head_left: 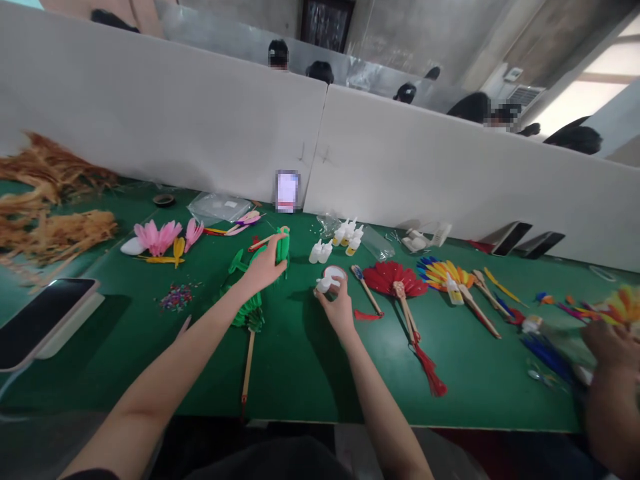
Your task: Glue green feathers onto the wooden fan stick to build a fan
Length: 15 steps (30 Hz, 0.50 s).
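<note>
My left hand (265, 267) is closed around a bundle of green feathers (283, 245), held upright above the table. Below that forearm lies a green feather fan (249, 310) with a wooden handle, partly hidden by the arm. In my right hand (339, 308), thumb and fingers pinch a small white glue bottle (326, 285), tilted on its side. Just behind the bottle is a round white dish or roll (335, 272), partly covered by the fingers; which it is I cannot tell. More white glue bottles (349, 235) stand in a group farther back.
To the right lie a red feather fan (395, 279) and a multicoloured one (445, 275). Pink feathers (157, 237) and loose sequins (177, 297) are at left, near a phone on a stand (47, 320). A white partition (200, 120) borders the back. Another person's hand (613, 343) works far right.
</note>
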Tool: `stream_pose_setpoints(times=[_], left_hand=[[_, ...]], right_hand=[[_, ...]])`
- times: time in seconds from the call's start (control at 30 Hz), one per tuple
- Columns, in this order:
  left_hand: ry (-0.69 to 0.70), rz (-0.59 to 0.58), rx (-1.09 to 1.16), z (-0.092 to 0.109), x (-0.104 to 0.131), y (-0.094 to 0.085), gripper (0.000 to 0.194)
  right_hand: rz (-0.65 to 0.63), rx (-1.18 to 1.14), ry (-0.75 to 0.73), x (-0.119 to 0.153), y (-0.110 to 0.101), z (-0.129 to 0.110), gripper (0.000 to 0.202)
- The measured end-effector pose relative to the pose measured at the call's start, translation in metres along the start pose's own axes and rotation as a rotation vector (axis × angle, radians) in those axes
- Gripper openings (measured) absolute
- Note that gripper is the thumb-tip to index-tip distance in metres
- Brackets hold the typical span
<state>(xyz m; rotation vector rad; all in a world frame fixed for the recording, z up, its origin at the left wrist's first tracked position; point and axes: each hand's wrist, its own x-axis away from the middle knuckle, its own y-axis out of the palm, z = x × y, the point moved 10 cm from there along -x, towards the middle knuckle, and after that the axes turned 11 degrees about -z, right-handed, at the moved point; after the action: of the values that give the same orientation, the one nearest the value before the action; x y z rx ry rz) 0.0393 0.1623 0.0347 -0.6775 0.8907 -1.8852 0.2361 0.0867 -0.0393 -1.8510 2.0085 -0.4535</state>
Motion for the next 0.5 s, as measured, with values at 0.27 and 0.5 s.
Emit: stream_pose_setpoints(times=[0.27,0.5], left_hand=[[0.084,0.144,0.412,-0.012,0.044,-0.034,0.057],[-0.040,0.170,0.423,-0.046,0.085,-0.038,0.057]], right_hand=[[0.093,0.063,-0.050,-0.018,-0.002,0.006,0.049],[0.318,0.177,-0.127,0.030,-0.023,-0.021,0.033]])
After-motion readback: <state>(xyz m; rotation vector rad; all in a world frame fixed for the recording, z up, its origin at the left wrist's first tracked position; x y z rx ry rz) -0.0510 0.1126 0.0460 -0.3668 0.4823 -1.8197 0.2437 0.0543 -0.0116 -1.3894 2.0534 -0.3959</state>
